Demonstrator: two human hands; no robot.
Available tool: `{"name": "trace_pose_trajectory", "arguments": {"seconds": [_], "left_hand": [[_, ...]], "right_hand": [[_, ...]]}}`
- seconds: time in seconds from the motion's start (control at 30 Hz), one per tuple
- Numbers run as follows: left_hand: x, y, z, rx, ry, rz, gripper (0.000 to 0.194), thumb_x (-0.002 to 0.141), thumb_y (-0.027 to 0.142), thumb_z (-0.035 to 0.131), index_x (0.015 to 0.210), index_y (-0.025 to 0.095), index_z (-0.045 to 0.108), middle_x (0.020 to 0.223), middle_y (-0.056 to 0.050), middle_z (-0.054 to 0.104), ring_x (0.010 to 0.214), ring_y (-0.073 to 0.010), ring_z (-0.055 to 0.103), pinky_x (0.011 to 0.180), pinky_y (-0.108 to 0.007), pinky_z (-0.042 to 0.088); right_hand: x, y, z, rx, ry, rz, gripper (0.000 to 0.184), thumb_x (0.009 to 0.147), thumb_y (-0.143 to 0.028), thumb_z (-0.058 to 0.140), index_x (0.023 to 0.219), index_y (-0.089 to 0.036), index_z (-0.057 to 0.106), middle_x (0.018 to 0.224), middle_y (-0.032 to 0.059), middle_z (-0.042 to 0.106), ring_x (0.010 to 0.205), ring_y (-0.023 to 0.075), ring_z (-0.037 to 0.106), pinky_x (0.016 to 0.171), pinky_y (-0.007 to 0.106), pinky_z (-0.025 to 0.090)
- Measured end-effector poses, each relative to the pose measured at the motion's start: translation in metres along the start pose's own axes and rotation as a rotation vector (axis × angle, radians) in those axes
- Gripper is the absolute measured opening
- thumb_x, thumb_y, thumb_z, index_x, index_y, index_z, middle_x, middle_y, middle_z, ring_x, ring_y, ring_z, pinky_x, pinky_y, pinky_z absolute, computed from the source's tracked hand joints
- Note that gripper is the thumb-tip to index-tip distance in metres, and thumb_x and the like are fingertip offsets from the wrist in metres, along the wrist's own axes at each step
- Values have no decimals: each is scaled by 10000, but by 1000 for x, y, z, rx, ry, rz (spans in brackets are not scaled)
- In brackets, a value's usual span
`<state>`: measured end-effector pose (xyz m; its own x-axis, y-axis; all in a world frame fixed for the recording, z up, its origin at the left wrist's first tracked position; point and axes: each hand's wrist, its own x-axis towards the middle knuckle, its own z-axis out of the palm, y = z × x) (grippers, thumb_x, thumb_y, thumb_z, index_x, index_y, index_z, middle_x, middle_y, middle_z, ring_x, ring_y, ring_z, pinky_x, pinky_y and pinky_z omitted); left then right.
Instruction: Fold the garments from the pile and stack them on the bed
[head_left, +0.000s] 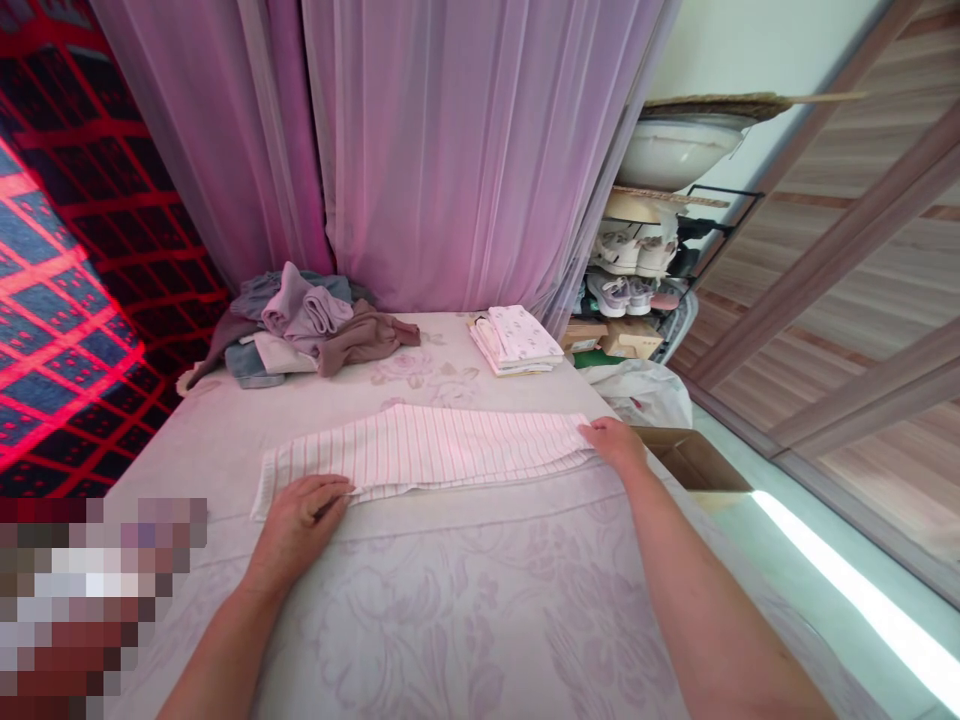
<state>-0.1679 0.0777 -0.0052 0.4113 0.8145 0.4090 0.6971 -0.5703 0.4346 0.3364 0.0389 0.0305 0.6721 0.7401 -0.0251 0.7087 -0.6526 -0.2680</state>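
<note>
A pink-and-white striped garment (435,448) lies stretched out flat across the bed (480,600). My left hand (304,510) rests on its near left edge, fingers curled and pinching the hem. My right hand (611,443) presses on the garment's right end, fingers closed over the edge of the cloth. Both forearms reach in from the bottom of the view.
A heap of unfolded clothes (300,325) sits at the far left of the bed, a stack of folded laundry (516,340) at the far right. Pink curtains (465,150) hang behind. A shoe rack (637,270), a bag and a cardboard box (694,460) stand right of the bed.
</note>
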Motion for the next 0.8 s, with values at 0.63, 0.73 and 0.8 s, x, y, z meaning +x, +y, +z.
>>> {"name": "trace_pose_trajectory", "arguments": {"seconds": [0.63,0.73,0.8], "left_hand": [[-2,2,2,99,-69,-24,342,801,478,556,1051,292,698,1100,-60,679,1042,-253,599,919,-434,456],[-4,2,2,133,-73,-21,385,801,476,565,1136,311,658,1163,-58,654,1092,-271,573,944,-464,431],[-5,2,2,124,-53,-23,412,793,491,575,1145,292,650,1169,-65,653,1101,-278,571,956,-469,427]], "right_hand": [[-4,-4,-4,-225,-169,-76,482,823,-580,469,956,-167,680,1084,148,668,975,288,624,707,330,445],[1,-5,-6,-129,-102,-95,429,824,-526,501,949,-158,681,997,136,690,920,271,634,709,317,446],[5,-4,-7,-12,31,-49,448,853,-510,462,1017,-147,667,981,135,694,902,261,635,717,315,449]]}}
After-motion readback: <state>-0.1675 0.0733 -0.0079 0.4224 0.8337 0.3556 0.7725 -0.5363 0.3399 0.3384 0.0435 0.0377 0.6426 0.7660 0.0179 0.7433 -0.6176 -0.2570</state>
